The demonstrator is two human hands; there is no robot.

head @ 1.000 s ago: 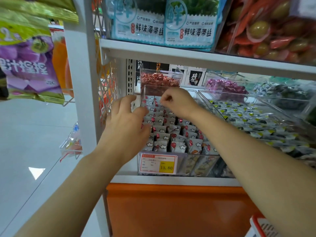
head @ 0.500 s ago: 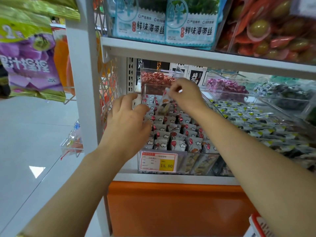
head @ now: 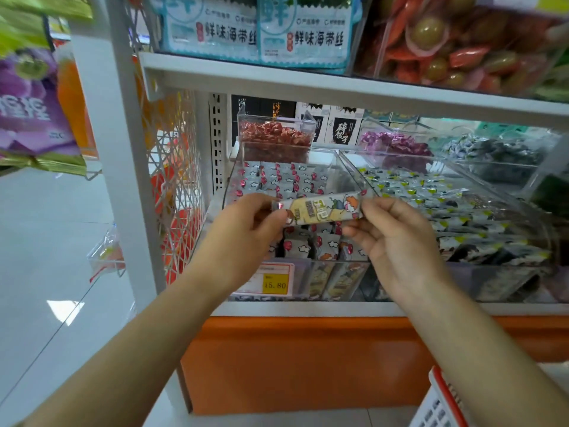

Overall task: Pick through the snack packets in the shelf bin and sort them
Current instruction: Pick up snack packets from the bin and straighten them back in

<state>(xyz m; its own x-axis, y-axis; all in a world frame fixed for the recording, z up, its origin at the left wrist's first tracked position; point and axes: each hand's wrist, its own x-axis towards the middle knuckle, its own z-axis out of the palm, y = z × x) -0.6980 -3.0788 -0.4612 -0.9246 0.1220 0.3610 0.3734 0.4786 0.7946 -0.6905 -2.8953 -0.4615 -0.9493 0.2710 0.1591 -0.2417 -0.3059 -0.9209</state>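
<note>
Pinching its opposite sealed ends, left grip and right grip stretch one snack packet between them, shelf bin just beyond; it looks light, limp and slick-filmed.

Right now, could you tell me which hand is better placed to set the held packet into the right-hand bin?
Right, probably: the right hand pinches the packet at its end nearest the right-hand bin, while the left hand holds the far end.
</note>
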